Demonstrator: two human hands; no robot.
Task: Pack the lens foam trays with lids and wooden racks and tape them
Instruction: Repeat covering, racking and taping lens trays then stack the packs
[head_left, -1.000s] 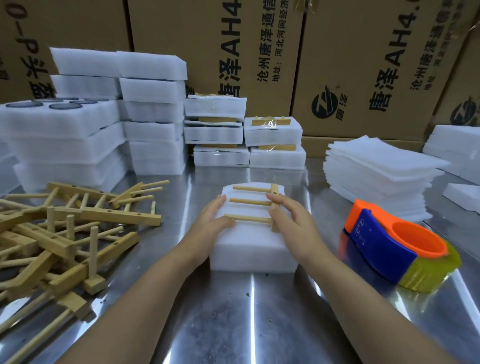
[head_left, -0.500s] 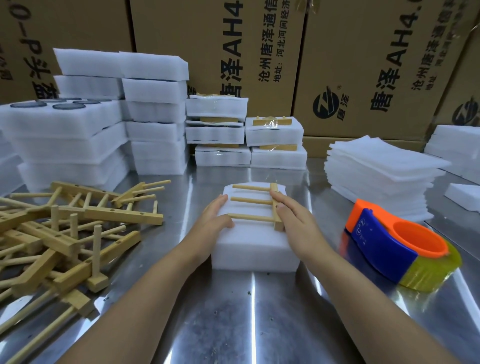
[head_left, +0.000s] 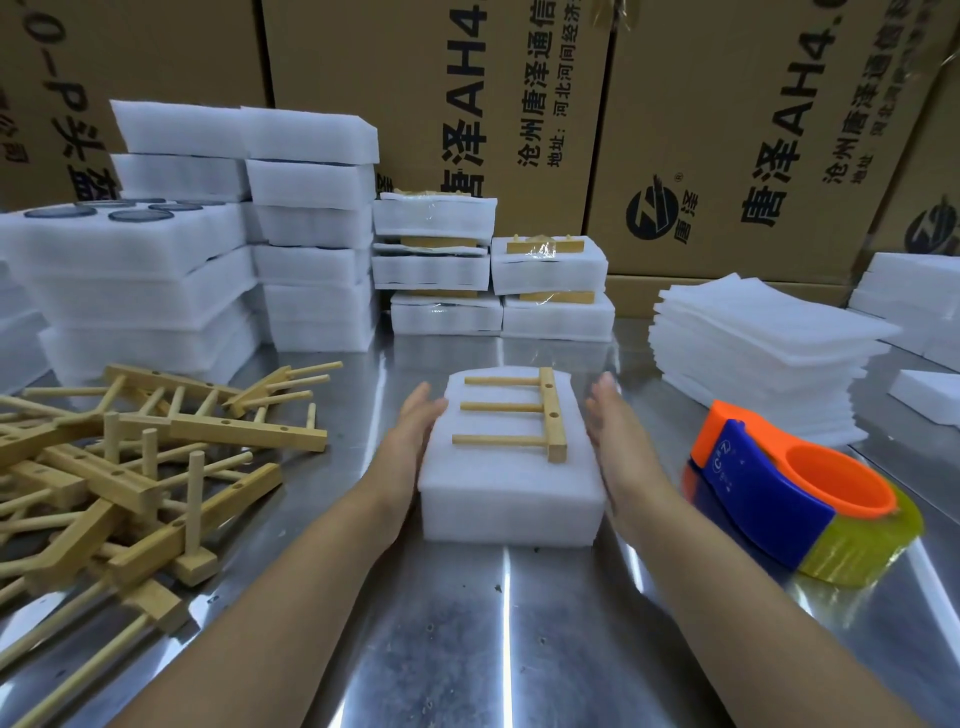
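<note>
Since the earlier frame, both hands have come off the top of the pack and moved to its flanks; the right hand no longer rests on the rack's crossbar. The left hand (head_left: 411, 441) lies flat against the left wall of the foam tray (head_left: 509, 514), fingers straight and gripping nothing. The right hand (head_left: 621, 441) stands just beside the right wall, fingers likewise extended; blur prevents us from confirming contact. The tray, with its lid on, sits on the tabletop (head_left: 467, 639) at near centre, and one wooden rack (head_left: 514, 407) lies flat on top, pegs pointing left.

We judge the step in hand to be squaring and steadying the assembled pack ahead of taping. The tape dispenser (head_left: 769, 499) lies untouched to the right, near the right hand. The next move calls for one hand to hold the rack and the lid in register while the other fetches the dispenser. Loose racks (head_left: 130, 467) are heaped to the left; taped packs (head_left: 493, 275) stand at the far centre.
</note>
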